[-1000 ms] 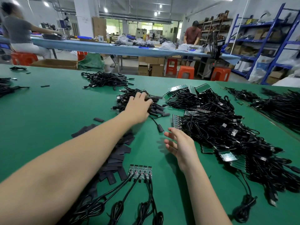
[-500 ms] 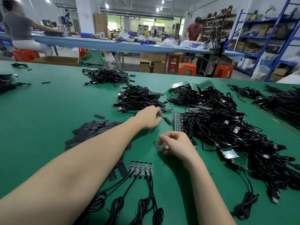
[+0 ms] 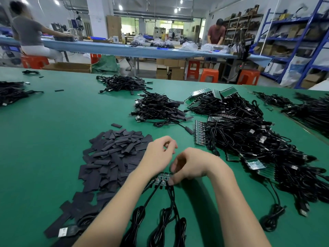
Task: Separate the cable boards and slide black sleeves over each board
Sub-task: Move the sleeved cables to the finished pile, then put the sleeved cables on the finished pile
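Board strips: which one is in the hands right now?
The short strip nearest the camera, right hand pinching its end; the other strips lie untouched in the cable pile to the right.
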Motion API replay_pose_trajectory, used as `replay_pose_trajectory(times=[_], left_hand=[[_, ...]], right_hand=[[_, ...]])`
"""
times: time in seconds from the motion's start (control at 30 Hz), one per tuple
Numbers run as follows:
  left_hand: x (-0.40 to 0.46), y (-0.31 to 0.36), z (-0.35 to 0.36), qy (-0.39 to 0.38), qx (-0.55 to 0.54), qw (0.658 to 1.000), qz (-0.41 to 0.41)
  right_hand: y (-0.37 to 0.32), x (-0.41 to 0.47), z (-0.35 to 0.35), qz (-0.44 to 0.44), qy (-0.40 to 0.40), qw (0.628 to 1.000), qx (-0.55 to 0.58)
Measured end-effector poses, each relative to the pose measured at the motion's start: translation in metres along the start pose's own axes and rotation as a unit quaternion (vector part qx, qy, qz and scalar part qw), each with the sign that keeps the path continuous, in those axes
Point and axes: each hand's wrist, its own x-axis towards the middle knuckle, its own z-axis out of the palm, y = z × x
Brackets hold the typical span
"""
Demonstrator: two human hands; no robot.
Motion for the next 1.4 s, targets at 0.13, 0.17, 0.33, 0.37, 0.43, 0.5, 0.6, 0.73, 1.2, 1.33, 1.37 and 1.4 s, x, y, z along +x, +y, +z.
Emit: replay_pose_trajectory(times=[0.13, 0.17, 0.33, 0.37, 0.43, 0.5, 0.6, 0.73, 1.2, 1.33, 1.37, 1.4], left_hand=[[-0.009, 0.001, 0.003, 0.014, 0.000, 1.000, 0.012], [-0.009, 0.002, 0.002, 0.008, 0.001, 1.000, 0.009], [-0.006, -0.001, -0.018, -0.113, -0.127, 0.981, -0.096], [-0.006, -0.003, -0.023, -0.125, -0.163, 0.971, -0.124], [-0.006, -0.004, -0.030, -0.168, -0.232, 0.943, -0.172], [-0.008, -0.005, -0.031, -0.207, -0.303, 0.909, -0.199], [-0.008, -0.001, -0.030, -0.206, -0.359, 0.884, -0.216], [-0.007, 0.004, -0.028, -0.180, -0.418, 0.856, -0.247], [-0.009, 0.003, -0.025, -0.144, -0.348, 0.895, -0.237], [-0.015, 0.003, -0.012, 0.049, -0.087, 0.995, -0.033], [-0.017, 0.006, -0.009, 0.050, -0.119, 0.991, -0.020], [-0.018, 0.008, -0.006, 0.028, -0.164, 0.986, -0.033]], right_hand=[[-0.019, 0.003, 0.007, 0.011, 0.007, 0.993, -0.114], [-0.019, 0.003, 0.008, 0.007, 0.012, 0.994, -0.106], [0.005, 0.002, 0.006, -0.019, 0.034, 0.968, 0.249], [0.010, 0.002, 0.006, -0.019, 0.035, 0.942, 0.332], [0.018, 0.001, 0.005, -0.014, 0.038, 0.894, 0.447], [0.021, 0.001, 0.005, 0.000, 0.034, 0.850, 0.526], [0.023, 0.001, 0.008, 0.003, 0.029, 0.821, 0.570], [0.024, 0.003, 0.008, -0.007, 0.014, 0.794, 0.607], [0.023, 0.006, 0.012, -0.014, 0.015, 0.699, 0.715], [0.024, 0.005, 0.003, -0.032, 0.107, 0.766, 0.633], [0.024, 0.006, 0.002, -0.030, 0.124, 0.776, 0.617], [0.023, 0.006, 0.001, -0.027, 0.140, 0.781, 0.609]])
